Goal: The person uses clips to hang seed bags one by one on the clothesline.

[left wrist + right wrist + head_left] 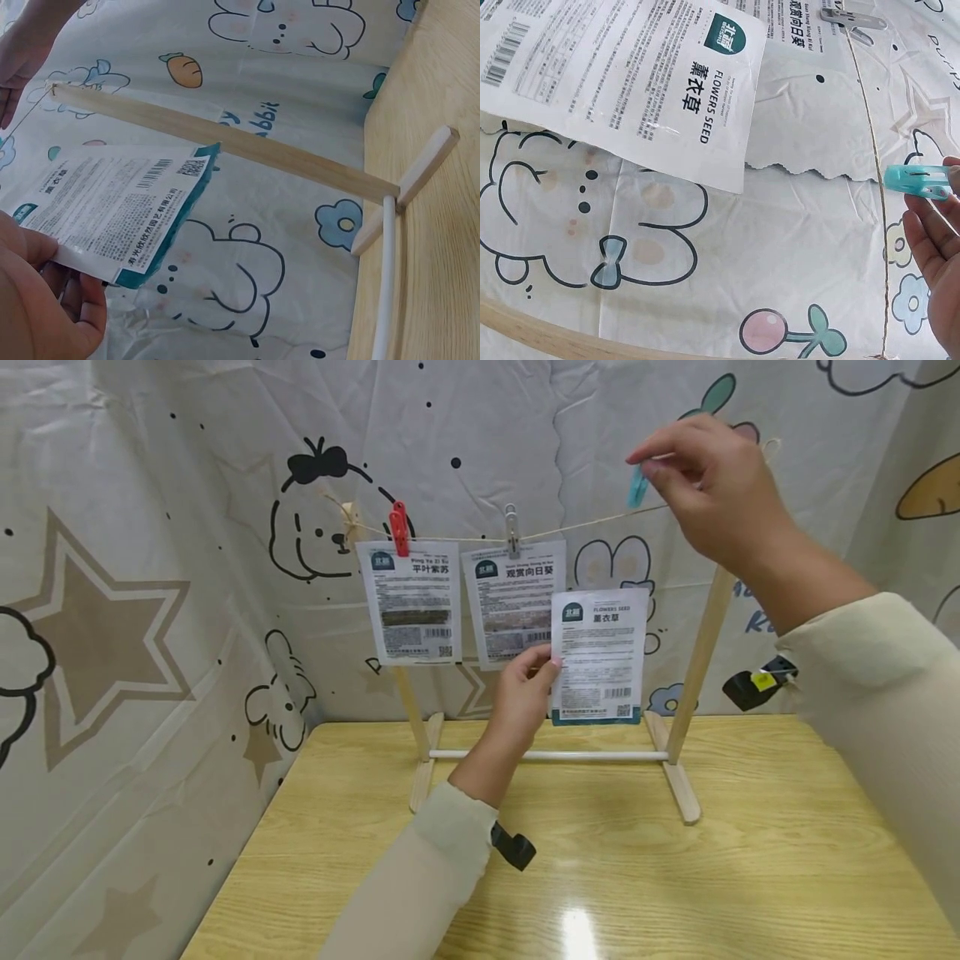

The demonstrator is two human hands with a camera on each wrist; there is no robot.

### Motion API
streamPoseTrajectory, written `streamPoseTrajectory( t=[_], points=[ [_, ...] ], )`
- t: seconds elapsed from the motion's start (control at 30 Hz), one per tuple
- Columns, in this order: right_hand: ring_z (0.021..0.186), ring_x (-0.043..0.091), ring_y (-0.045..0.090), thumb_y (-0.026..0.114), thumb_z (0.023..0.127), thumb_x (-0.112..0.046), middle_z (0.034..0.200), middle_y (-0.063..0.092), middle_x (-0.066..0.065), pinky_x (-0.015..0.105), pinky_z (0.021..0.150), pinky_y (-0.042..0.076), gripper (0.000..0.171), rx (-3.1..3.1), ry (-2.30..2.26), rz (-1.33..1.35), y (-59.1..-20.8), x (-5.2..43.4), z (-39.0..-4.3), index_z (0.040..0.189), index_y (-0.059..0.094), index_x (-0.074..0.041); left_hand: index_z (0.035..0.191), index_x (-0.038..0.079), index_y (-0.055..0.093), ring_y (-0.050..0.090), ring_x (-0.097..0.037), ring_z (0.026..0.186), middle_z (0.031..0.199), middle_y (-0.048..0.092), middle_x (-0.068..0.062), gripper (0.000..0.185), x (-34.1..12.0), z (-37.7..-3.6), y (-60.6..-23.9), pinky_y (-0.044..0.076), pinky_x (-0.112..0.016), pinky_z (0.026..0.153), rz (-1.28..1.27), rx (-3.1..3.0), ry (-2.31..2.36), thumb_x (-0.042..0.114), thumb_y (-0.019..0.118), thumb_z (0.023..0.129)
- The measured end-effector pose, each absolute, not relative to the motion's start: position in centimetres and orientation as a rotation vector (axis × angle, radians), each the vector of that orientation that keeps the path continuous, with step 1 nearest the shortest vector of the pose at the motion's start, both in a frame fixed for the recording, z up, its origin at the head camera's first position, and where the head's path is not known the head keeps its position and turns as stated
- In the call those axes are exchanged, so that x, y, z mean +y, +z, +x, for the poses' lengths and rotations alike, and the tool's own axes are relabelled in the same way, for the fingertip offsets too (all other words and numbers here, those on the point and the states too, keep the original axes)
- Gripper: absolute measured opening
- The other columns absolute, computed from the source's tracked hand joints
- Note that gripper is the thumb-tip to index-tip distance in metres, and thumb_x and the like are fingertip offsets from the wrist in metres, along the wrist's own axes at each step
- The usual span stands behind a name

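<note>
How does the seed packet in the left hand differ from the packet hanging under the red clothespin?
The white seed packet with the teal bottom edge is pinched at its side by the left hand, below the string; the white packet under the red plastic clothespin hangs clipped to the twine line. The held one has no clip on it; the light blue clothespin is in the right hand. Both show printed text, a logo and a barcode.

My desk [750, 877]: light wood-grain top, glossy glare spot near me, only the wooden rack [678, 777] standing on it, feet flat at the back.
</note>
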State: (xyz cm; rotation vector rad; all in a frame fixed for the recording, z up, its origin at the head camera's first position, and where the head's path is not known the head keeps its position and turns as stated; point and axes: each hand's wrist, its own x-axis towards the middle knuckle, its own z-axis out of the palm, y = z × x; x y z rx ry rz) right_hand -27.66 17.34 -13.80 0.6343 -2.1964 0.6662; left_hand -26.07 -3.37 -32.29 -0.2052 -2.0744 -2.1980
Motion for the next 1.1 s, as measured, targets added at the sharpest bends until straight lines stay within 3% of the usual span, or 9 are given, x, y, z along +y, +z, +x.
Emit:
streamPoseTrajectory(
  t=[0.3, 0.63, 1.1],
  points=[
    [0.105, 0.001, 0.045, 0.043, 0.109, -0.023, 0.133, 0.059, 0.005, 0.011, 0.094, 0.041, 0.033, -2.249, 0.726, 0.605, -14.0, 17.5, -28.0, 0.132, 0.065, -0.016, 0.125, 0.008, 0.068, 0.055, -0.011, 0.092, 0.11, 0.066, -0.007, 0.025, -2.9, -26.2, -32.0, 0.049, -0.024, 0.076, -0.237, -2.06, -2.175, 0.016, 0.057, 0.104],
    [0.101, -0.001, 0.043, 0.046, 0.108, -0.021, 0.127, 0.06, 0.005, 0.012, 0.088, 0.039, 0.031, -2.258, 0.728, 0.655, -14.0, 17.6, -28.2, 0.126, 0.069, -0.012, 0.126, 0.009, 0.069, 0.053, -0.01, 0.094, 0.108, 0.064, -0.004, 0.026, -2.9, -26.5, -31.3, 0.048, -0.025, 0.08, -0.241, -2.014, -2.211, 0.016, 0.057, 0.104],
    [0.099, 0.01, 0.046, 0.044, 0.108, -0.018, 0.125, 0.057, 0.003, 0.013, 0.084, 0.039, 0.03, -2.318, 0.739, 0.703, -14.5, 17.3, -28.3, 0.125, 0.068, -0.011, 0.122, 0.012, 0.071, 0.057, -0.01, 0.093, 0.111, 0.068, -0.004, 0.024, -2.7, -26.5, -30.3, 0.048, -0.027, 0.079, -0.253, -1.994, -2.231, 0.018, 0.059, 0.103]
  ],
)
